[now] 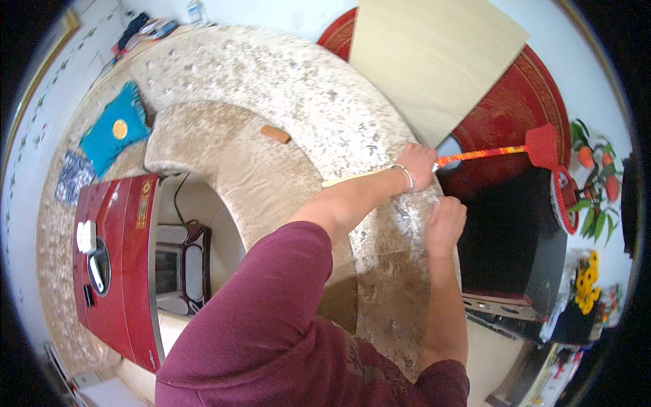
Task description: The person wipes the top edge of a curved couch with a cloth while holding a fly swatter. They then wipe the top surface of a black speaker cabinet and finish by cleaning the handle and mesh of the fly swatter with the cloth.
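Observation:
My left hand (418, 162), with a bracelet at the wrist, closes around a long stick (483, 154) wrapped in an orange and red pattern. A pale strip (351, 178) shows past my left forearm; whether it belongs to the stick cannot be told. At the stick's far end is a red block-like piece (542, 146); whether they are joined is unclear. My right hand (447, 221) lies with curled fingers at the outer edge of the beige patterned sofa back (325, 96). Its grip is unclear. A brown block-shaped object (275, 134) lies on the sofa seat (239, 152).
Left stands a red table (127, 264) with a white box and a dark round tray, near a teal cushion (119, 124). Behind the sofa are a pale board (432, 56), a red round surface (513, 96) and a large black surface (501, 239). Artificial plants stand far right.

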The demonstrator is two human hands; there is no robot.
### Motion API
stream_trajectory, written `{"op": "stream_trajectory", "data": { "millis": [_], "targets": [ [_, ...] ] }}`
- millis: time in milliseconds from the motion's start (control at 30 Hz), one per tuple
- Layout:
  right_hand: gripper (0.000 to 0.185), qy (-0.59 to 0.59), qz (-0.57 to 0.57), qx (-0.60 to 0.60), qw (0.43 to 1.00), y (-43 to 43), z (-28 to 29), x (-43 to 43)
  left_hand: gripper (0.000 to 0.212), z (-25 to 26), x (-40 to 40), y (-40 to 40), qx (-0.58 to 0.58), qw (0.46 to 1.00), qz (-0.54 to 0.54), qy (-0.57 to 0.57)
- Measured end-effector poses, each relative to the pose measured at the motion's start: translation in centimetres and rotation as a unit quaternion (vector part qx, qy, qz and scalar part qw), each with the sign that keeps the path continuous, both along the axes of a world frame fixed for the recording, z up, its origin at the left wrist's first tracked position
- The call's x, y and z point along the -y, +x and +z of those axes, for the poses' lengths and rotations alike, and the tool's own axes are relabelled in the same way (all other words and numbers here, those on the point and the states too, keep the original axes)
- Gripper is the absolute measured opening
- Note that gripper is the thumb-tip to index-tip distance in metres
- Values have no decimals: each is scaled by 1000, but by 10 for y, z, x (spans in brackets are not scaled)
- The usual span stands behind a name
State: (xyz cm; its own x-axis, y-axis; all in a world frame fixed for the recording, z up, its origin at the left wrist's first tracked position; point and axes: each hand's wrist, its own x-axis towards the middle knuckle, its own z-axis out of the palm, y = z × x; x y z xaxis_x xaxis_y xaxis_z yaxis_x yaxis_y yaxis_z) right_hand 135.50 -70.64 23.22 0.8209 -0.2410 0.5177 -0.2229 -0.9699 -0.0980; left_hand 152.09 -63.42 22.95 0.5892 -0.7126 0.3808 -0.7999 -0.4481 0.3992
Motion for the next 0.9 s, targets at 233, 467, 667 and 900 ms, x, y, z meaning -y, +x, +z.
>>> {"op": "stream_trajectory", "data": {
  "millis": [233, 467, 667, 900],
  "targets": [
    [8, -83, -49, -83, 992, 4, -3, 4, 26, 6, -144, -62, -227, 973, 9, -23],
    [14, -107, -27, -11, 994, 74, 1, -25, 22, -49, -344, -132, -297, 937, 183, -31],
    [25, -154, -37, 96, 983, 155, -35, -20, 26, -71, -432, -140, -293, 913, 280, -34],
    [23, -136, -124, -35, 982, 173, -39, -25, 25, -91, -479, -73, -346, 902, 249, -68]
  ]
}}
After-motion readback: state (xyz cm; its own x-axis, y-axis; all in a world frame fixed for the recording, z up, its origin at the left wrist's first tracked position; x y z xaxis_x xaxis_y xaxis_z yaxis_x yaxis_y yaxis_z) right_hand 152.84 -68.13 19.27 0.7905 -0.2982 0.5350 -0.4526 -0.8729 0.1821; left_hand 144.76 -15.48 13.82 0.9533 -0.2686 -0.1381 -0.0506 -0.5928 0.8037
